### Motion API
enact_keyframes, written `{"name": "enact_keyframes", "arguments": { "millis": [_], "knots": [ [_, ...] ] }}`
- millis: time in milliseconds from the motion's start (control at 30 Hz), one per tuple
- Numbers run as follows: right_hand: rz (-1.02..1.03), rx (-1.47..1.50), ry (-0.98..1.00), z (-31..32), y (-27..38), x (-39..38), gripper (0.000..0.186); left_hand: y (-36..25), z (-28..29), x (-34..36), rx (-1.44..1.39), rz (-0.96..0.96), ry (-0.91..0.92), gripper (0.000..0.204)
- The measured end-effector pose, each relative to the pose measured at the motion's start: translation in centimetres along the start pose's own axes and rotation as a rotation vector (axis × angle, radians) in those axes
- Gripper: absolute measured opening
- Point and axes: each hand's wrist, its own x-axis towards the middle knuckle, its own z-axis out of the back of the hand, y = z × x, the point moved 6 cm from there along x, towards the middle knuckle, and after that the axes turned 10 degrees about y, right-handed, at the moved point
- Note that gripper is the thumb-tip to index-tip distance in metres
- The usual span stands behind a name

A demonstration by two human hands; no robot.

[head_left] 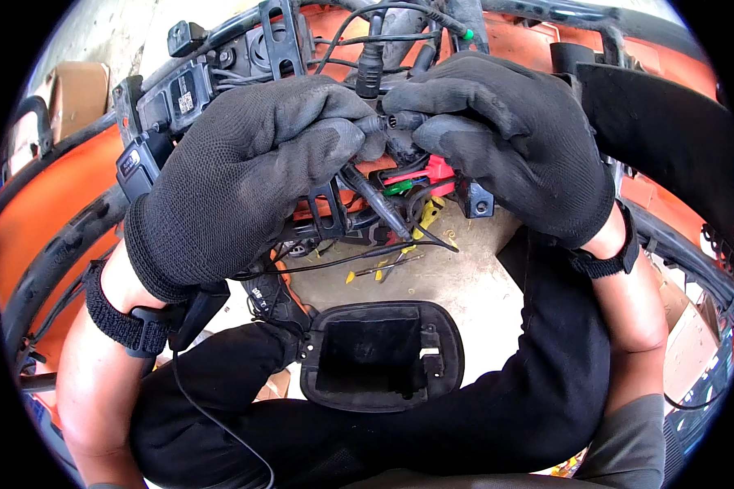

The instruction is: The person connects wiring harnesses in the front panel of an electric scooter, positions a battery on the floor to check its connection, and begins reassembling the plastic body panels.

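Observation:
Both of my hands wear black work gloves and meet in front of the wiring. My left hand (249,167) pinches a small black round cable connector (372,125) between thumb and forefinger. In the fingertips of my right hand (518,138) is a second black connector (404,121), its round end turned left toward the first. The two ends lie almost end to end; whether they touch I cannot tell. Just behind them stands a ribbed black cable sleeve (370,69). Below the fingers hang a thick black cable end (379,204) and a red plug (439,169).
Around the hands runs a black tubular frame (73,253) with orange panels (45,232). A black module (167,102) sits at the left. Yellow-handled tools (431,213) lie below. An open black box (450,350) is between my legs. Cardboard (689,350) lies at the right.

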Motion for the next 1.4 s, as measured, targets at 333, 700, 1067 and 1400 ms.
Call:
{"name": "enact_keyframes", "arguments": {
  "millis": [333, 700, 1067, 1400],
  "knots": [
    [-0.041, 0.027, -0.012, 0.0, -0.2, -0.3, 0.029, -1.3, -0.1, 0.3, 0.080, 0.004, 0.041, 0.026],
    [0.027, 0.006, -0.014, -0.1, 0.2, 0.1, 0.028, -1.2, 0.3, 0.1, 0.195, -0.005, 0.010, 0.029],
    [0.028, -0.022, -0.018, -0.1, 0.5, 0.2, 0.027, -1.5, 0.3, 0.1, 0.218, -0.017, -0.004, 0.031],
    [0.020, -0.050, -0.007, -0.1, 0.5, 0.2, 0.027, -2.0, 0.3, 0.0, 0.323, -0.018, 0.003, 0.029]
  ]
}}
